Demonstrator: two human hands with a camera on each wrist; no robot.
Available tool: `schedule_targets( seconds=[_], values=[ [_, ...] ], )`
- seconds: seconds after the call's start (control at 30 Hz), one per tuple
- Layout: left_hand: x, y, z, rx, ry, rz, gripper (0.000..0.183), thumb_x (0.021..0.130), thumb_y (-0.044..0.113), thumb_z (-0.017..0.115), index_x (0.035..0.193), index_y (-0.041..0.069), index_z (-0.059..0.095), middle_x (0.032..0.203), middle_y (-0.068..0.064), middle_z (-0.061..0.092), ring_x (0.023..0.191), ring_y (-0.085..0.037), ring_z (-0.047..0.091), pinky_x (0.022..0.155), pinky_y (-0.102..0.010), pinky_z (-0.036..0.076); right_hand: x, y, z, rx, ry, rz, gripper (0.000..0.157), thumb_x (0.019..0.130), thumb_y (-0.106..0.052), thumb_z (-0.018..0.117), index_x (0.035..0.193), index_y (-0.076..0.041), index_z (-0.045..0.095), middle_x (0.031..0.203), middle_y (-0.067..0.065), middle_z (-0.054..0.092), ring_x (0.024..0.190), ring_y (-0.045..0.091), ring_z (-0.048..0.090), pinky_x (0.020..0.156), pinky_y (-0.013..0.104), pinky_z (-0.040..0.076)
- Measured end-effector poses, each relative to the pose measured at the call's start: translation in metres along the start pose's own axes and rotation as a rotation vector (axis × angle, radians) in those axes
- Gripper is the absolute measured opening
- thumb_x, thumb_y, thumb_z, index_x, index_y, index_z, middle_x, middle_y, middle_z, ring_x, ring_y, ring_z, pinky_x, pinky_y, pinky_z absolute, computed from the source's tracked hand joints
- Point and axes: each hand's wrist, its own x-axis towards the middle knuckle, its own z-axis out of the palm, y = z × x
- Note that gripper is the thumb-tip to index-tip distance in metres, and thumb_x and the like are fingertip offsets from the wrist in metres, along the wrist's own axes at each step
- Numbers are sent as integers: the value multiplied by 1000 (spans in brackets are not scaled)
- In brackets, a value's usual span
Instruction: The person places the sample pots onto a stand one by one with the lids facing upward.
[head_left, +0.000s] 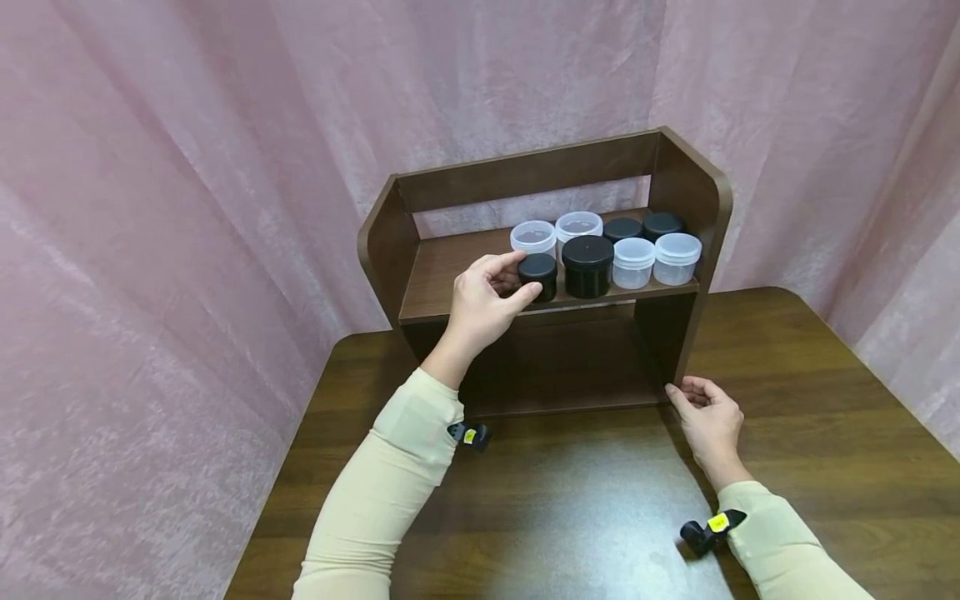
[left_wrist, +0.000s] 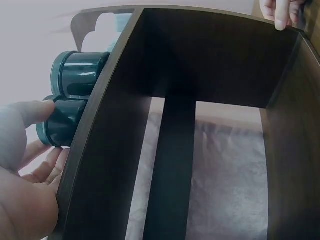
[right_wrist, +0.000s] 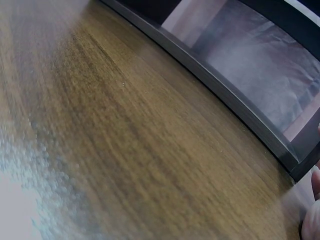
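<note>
My left hand [head_left: 483, 304] holds a small black lidded jar [head_left: 537, 275] between thumb and fingers at the front of the upper board of a brown desktop shelf [head_left: 453, 267]. In the left wrist view, the thumb lies on the lid and other fingers show below the jar. A larger black jar [head_left: 588, 268] stands right beside it. My right hand [head_left: 711, 421] touches the front edge of the shelf's right side panel near its foot, with the thumb on the edge and the fingers beside it. Only bits of its fingers [right_wrist: 315, 182] enter the right wrist view.
Two translucent jars [head_left: 579, 227] and two black-lidded jars [head_left: 663, 225] stand in the back row. Two small translucent jars [head_left: 677, 260] are at the front right. The shelf stands on a wooden table [head_left: 585, 500], with a pink curtain [head_left: 480, 92] behind.
</note>
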Motion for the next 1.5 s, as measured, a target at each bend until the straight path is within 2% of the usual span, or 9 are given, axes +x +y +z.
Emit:
schedule_targets(
  seconds=[0.23, 0.6, 0.83, 0.97, 1.13, 1.33, 1.43, 1.5],
  values=[
    [1, -1, 6, 10, 1, -20, 45, 79, 13, 80, 120, 4, 66, 99, -8, 66, 87, -17, 66, 80, -22, 53, 1, 3, -3, -1, -11, 21, 33, 82, -33, 77, 102, -7, 69, 87, -5, 64, 79, 4, 57, 62, 9, 44],
    [0, 1, 10, 36, 8, -54, 44, 79, 15, 80, 120, 7, 67, 94, -7, 69, 84, -17, 66, 77, -23, 53, 1, 3, -6, -7, 8, 8, 33, 81, -31, 78, 100, -5, 70, 85, -7, 64, 77, 3, 56, 62, 9, 44],
    [3, 2, 12, 31, 18, -40, 43, 79, 15, 80, 119, 7, 67, 90, -6, 69, 82, -15, 66, 77, -22, 53, 4, -1, -8, -8, 1, 12, 33, 82, -31, 77, 102, -5, 69, 87, -6, 64, 79, 4, 56, 63, 9, 44],
    [0, 1, 12, 13, 38, -33, 42, 79, 14, 80, 118, 6, 67, 92, -7, 70, 84, -16, 66, 78, -23, 53, 4, 0, -8, -32, -5, 24, 33, 83, -33, 76, 102, -7, 69, 88, -5, 64, 79, 3, 56, 62, 9, 43],
    [-11, -4, 9, -32, 124, 25, 38, 80, 11, 77, 115, 2, 67, 101, -12, 67, 90, -20, 67, 81, -28, 54, 3, 1, -3, -31, -18, 12, 34, 83, -35, 76, 102, -8, 69, 89, -4, 65, 80, 4, 57, 62, 10, 44],
    [-37, -14, 0, -49, 269, 163, 28, 80, 4, 76, 106, -3, 68, 99, -17, 65, 89, -29, 66, 81, -37, 55, 0, 0, 2, -22, -28, 11, 33, 83, -34, 76, 102, -7, 69, 88, -4, 65, 79, 3, 56, 62, 10, 43],
    [-54, -18, -10, -4, 292, 213, 24, 79, 2, 75, 102, -3, 68, 97, -15, 66, 87, -27, 66, 79, -36, 55, 1, -2, 3, -14, -29, 2, 33, 83, -32, 76, 102, -6, 69, 88, -4, 65, 78, 2, 56, 62, 9, 43],
    [-66, -22, -19, 26, 281, 229, 23, 79, 0, 75, 100, -2, 69, 96, -11, 67, 87, -26, 66, 79, -33, 55, 3, -3, 4, -10, -30, -4, 33, 84, -32, 76, 102, -5, 69, 88, -5, 65, 78, 2, 56, 62, 9, 43]
  ],
)
